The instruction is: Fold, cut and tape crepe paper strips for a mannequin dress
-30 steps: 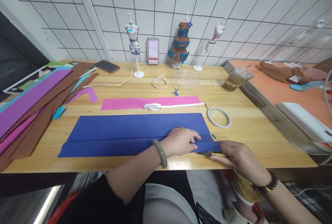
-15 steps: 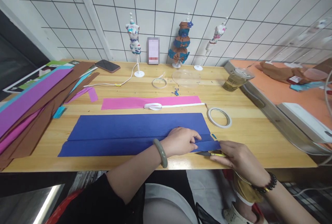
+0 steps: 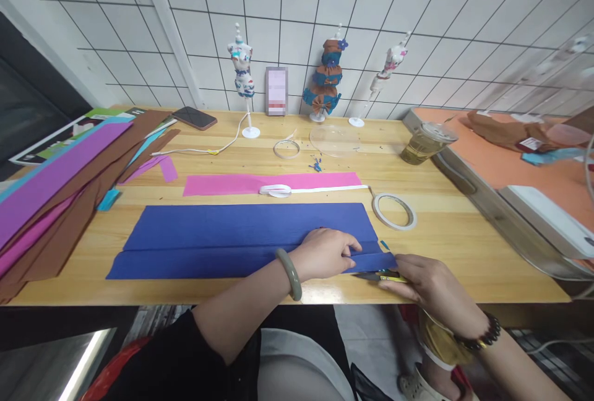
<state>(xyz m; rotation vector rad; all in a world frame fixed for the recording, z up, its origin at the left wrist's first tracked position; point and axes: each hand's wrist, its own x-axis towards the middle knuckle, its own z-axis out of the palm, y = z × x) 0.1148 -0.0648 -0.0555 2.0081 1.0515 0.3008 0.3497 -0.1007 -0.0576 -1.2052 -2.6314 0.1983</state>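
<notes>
A wide sheet of blue crepe paper (image 3: 208, 224) lies on the wooden table, its near edge folded over in a band. My left hand (image 3: 327, 252), a green bangle on its wrist, rests on the band near the right end, thumb and index finger apart. At the band's right tip, the fingers of my right hand (image 3: 424, 277) are closed on the paper corner. A dark-bladed tool with yellow on it, like small snips (image 3: 366, 276), points left between that hand's thumb and fingers; its rear end is hidden under the hand.
Beyond the blue sheet lie a pink strip (image 3: 223, 185), a white ribbon (image 3: 329, 189) and a tape roll (image 3: 394, 211). Strips of coloured paper (image 3: 69, 172) pile up at left. Small dress forms (image 3: 241, 70) and a drink cup (image 3: 424, 143) stand farther back.
The whole view has shifted very slightly. Both hands keep their places on the blue paper, with no other visible change.
</notes>
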